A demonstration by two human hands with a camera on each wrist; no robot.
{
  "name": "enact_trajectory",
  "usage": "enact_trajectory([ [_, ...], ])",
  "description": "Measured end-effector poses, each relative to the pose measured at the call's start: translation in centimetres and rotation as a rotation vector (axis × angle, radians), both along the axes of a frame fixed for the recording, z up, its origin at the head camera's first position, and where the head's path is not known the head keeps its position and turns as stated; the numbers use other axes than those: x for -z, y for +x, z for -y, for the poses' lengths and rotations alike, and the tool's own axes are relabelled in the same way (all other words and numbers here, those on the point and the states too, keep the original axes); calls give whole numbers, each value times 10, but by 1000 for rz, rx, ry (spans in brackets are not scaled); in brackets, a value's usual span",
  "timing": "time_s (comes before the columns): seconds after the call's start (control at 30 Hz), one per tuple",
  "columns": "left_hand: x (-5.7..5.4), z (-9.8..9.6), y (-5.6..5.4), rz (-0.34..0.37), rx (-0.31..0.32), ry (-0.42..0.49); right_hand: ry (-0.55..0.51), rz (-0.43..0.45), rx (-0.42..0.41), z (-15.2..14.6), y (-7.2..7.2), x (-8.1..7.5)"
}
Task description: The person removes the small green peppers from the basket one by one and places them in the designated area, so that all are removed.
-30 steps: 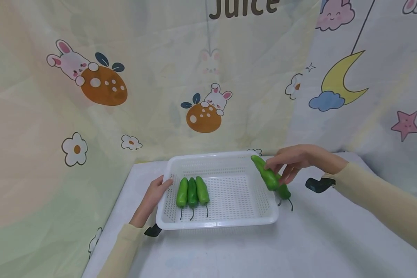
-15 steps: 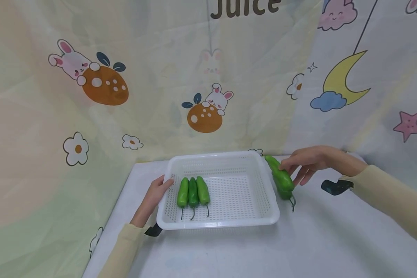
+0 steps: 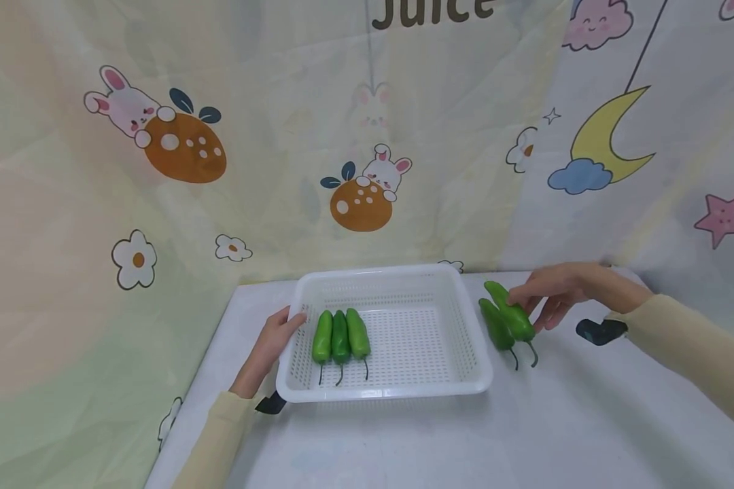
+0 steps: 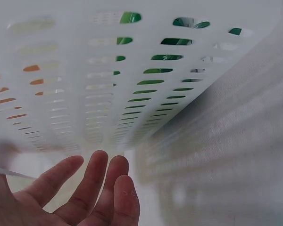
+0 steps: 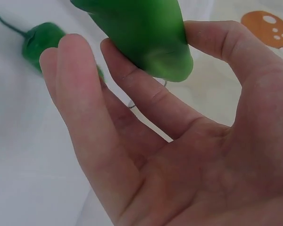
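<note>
A white plastic basket (image 3: 404, 390) with slotted walls holds several green chili peppers (image 3: 340, 339) side by side at its left. My left hand (image 3: 275, 339) grips the basket's left rim, thumb over the edge; in the left wrist view its fingers (image 4: 95, 179) are outside the slotted wall. Right of the basket, my right hand (image 3: 556, 292) pinches a green chili pepper (image 3: 510, 316) between thumb and index finger, stem towards me. The right wrist view shows the other fingers spread loosely beneath this pepper (image 5: 151, 42). Another green chili pepper (image 3: 495, 326) lies close beside it, on the basket side.
The white-covered table (image 3: 416, 448) carries the basket near its back edge. Behind it hangs a cloth backdrop (image 3: 281, 170) printed with rabbits, flowers and a moon. A dark wrist device (image 3: 601, 331) sits under my right wrist.
My right hand has moved right with its pepper, from over the basket's right rim and down beside the other pepper on the table. The left hand has stayed on the basket rim.
</note>
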State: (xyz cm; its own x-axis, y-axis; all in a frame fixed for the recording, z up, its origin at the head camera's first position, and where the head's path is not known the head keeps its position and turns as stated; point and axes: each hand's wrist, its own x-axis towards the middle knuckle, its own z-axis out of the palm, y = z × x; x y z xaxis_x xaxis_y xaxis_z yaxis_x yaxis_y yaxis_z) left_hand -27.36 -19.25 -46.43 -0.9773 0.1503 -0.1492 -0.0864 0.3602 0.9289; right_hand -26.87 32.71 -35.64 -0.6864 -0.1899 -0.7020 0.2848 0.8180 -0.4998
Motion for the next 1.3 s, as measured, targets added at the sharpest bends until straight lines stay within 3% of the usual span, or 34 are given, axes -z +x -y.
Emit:
enact_trajectory([
  [0.17,0,0,0,3,3,-10,39,3,-20,-7,-1,11],
  [0.23,9,4,-6,-1,-4,-4,59,6,-27,-9,-2,13],
  [0.5,9,4,-8,15,-16,-27,168,3,-16,-15,-11,32],
  [0.7,9,4,-7,6,-15,-25,239,-53,-24,-12,-13,39],
  [1.3,11,3,-5,-18,-12,2,288,-57,-27,-4,-21,54],
])
